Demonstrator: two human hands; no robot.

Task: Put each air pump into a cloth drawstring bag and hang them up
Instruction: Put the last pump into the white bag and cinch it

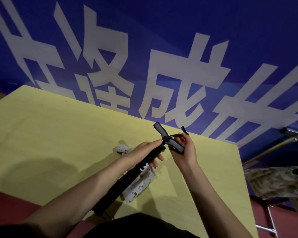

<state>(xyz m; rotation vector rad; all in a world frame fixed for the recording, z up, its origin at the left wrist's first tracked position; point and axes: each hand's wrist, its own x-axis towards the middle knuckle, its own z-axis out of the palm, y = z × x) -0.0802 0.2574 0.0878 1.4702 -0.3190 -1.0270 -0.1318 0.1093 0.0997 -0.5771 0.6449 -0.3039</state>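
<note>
so: early | air pump (127, 177) unbagged — left hand (148, 152) wraps barrel, right hand (186, 148) pinches hose at 1 o'clock | cloth bag (141, 186) underneath — bagging, hanging left

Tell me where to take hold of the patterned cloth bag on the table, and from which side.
Grip the cloth bag at its near lower end, coming from the right. That end lies flat and uncovered on the yellow table, while the pump in the left hand crosses above its upper and left part.
</note>
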